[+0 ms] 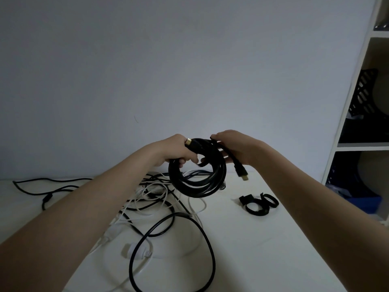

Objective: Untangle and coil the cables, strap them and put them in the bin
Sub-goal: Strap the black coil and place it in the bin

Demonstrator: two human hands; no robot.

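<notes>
White table [242,239], both hands' grip on coiled black cable [197,182]

A white tabletop [242,249] meets a plain pale wall [168,60] along its far edge. Past its right edge stands a white shelf [355,98]. A black panel with holes [363,93] leans inside the shelf. Something blue [366,202] sits lower down.

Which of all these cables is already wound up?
The thick black cable with gold plugs, held above the table by the left hand and right hand; the others lie loose and tangled.
</notes>
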